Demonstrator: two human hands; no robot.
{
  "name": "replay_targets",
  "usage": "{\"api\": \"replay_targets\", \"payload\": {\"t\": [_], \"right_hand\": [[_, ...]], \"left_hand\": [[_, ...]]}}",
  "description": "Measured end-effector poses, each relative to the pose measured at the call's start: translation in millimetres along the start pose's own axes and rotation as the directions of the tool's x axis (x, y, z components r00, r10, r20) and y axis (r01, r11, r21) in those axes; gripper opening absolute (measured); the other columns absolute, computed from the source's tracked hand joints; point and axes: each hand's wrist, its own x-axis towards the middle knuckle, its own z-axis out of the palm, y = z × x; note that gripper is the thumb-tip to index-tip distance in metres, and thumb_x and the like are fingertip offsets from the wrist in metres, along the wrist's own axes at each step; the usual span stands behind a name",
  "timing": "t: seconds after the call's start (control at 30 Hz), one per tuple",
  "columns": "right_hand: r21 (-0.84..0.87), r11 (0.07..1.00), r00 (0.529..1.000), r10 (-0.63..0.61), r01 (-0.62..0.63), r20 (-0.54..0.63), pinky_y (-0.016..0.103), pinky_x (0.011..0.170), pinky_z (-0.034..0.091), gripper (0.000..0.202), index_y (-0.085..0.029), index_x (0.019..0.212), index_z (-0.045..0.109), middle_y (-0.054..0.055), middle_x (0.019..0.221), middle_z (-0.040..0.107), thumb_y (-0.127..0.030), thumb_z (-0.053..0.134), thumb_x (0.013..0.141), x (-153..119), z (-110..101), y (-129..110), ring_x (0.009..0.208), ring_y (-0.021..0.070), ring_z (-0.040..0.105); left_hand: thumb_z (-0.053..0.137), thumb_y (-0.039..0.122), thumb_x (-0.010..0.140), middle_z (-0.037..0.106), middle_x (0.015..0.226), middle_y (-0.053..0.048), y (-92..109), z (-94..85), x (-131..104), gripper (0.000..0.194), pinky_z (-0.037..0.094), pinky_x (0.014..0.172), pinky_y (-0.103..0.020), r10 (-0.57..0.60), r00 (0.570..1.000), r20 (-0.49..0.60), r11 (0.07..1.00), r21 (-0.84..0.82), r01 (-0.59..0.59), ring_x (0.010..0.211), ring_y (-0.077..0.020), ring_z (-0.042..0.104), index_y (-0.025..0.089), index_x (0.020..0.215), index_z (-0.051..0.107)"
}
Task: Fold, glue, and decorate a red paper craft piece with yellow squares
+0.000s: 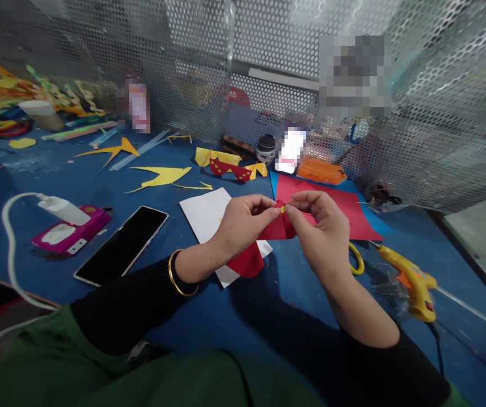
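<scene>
Between both hands is a folded piece of red paper [273, 229], raised above the blue table. My left hand [249, 220] pinches its left side, with thumb and fingertips closed. On the other side, my right hand [321, 226] has thumb and index finger brought together on the same paper. A small yellow paper piece [283, 208] shows right at the meeting thumbs; which hand grips it I cannot tell. Below my left hand, another red paper part [249, 261] lies over a white sheet [203, 210].
A yellow glue gun [412, 282] lies at right near yellow-handled scissors [356, 259]. Red sheets [348, 212] lie behind my right hand. Red paper glasses [230, 169] and yellow cutouts [162, 176] lie farther back. A phone [122, 246] and purple power strip [71, 230] are at left.
</scene>
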Motion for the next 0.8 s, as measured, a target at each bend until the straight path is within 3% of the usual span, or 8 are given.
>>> {"api": "replay_targets", "payload": {"t": [0.67, 0.8], "right_hand": [[-0.062, 0.996, 0.998, -0.058, 0.058, 0.007, 0.042, 0.086, 0.054, 0.016, -0.021, 0.096, 0.063, 0.003, 0.09, 0.072, -0.025, 0.067, 0.08, -0.5, 0.8, 1.3, 0.089, 0.0202, 0.07], [-0.017, 0.997, 0.994, -0.081, 0.08, -0.079, 0.041, 0.088, 0.054, 0.019, -0.021, 0.097, 0.063, 0.005, 0.096, 0.072, -0.03, 0.069, 0.081, 5.0, -5.1, 0.1, 0.093, 0.0199, 0.069]], "left_hand": [[0.07, 0.026, 0.078, 0.069, 0.077, -0.001, -1.5, -0.2, 0.1, 0.01, 0.046, 0.066, -0.024, 0.007, 1.0, 0.0, 0.999, 0.043, -0.007, 0.071, -0.0113, 0.058, 0.016, 0.078, 0.071], [0.074, 0.028, 0.076, 0.071, 0.078, -0.001, 0.4, -3.2, 3.9, 0.012, 0.048, 0.069, -0.025, -0.007, 0.998, -0.056, 1.0, -0.016, 0.006, 0.071, -0.0115, 0.059, 0.017, 0.078, 0.071]]}}
